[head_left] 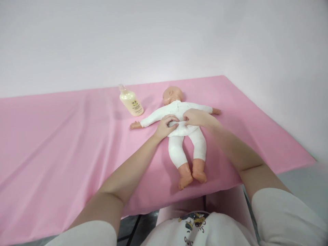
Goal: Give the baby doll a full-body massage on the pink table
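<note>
A baby doll (pixel 177 108) in a white one-piece suit lies on its back on the pink table cover (pixel 64 143), head toward the wall, arms spread, bare feet toward me. My left hand (pixel 166 125) rests on the doll's belly with its fingers pinching the white cloth. My right hand (pixel 195 118) is on the belly too, beside the left, fingers gripping the same cloth at the waist.
A cream-coloured lotion bottle (pixel 131 101) lies tilted on the cover, left of the doll's head. A plain white wall stands behind and to the right. The table's near edge runs just in front of my body; grey floor shows below.
</note>
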The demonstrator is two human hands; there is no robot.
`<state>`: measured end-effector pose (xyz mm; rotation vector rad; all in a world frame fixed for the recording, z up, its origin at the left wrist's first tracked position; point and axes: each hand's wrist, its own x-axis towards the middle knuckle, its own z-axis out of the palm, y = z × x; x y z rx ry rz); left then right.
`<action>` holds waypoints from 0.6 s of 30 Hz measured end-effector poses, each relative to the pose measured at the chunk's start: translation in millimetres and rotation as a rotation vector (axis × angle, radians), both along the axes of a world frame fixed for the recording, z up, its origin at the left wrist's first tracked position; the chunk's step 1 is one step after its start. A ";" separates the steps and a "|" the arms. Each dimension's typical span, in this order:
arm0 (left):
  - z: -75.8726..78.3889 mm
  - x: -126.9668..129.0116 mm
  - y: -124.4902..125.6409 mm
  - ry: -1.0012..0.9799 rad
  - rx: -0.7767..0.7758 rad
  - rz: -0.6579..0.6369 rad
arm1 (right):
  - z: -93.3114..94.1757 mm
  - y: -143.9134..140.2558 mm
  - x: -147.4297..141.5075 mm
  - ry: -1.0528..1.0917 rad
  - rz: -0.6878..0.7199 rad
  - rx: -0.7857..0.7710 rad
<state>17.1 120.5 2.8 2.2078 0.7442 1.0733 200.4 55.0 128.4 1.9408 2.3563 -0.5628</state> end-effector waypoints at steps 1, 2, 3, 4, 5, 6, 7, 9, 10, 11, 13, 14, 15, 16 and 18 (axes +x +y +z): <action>-0.2 0.3 0.3 -0.018 -0.014 -0.004 | -1.7 1.3 0.6 0.021 -0.015 0.005; -0.5 0.6 0.6 -0.034 -0.030 -0.002 | -4.0 2.9 1.7 0.045 -0.021 0.012; -0.9 0.7 0.9 -0.048 -0.048 0.007 | -6.8 4.5 3.3 0.064 -0.022 0.018; -1.6 0.8 1.2 -0.061 -0.066 0.024 | -9.7 6.3 5.0 0.081 -0.018 0.031; -2.2 0.8 1.5 -0.072 -0.085 0.043 | -12.8 7.9 7.0 0.097 -0.008 0.049; -2.9 0.8 2.0 -0.083 -0.105 0.062 | -15.9 9.5 8.8 0.110 0.000 0.065; -3.5 0.8 2.4 -0.094 -0.125 0.077 | -18.8 10.9 10.5 0.123 0.003 0.079; -4.2 0.8 3.5 -0.115 -0.161 0.103 | -24.3 13.5 13.0 0.155 -0.001 0.104; -4.3 0.8 4.0 -0.123 -0.176 0.115 | -26.9 14.7 13.7 0.178 -0.003 0.124; -4.2 0.9 4.5 -0.128 -0.187 0.124 | -29.5 16.1 14.0 0.199 -0.002 0.146; -3.8 1.2 5.2 -0.134 -0.199 0.132 | -34.9 19.4 14.2 0.225 0.006 0.199; -3.6 1.3 5.5 -0.133 -0.200 0.131 | -37.8 21.4 14.2 0.227 0.013 0.220; -3.5 1.5 5.7 -0.130 -0.199 0.130 | -40.7 23.7 14.3 0.224 0.016 0.236; -3.7 1.7 5.9 -0.127 -0.198 0.128 | -43.6 26.0 14.5 0.220 0.014 0.248; -4.5 1.9 6.3 -0.119 -0.198 0.130 | -49.1 30.4 15.2 0.220 -0.010 0.273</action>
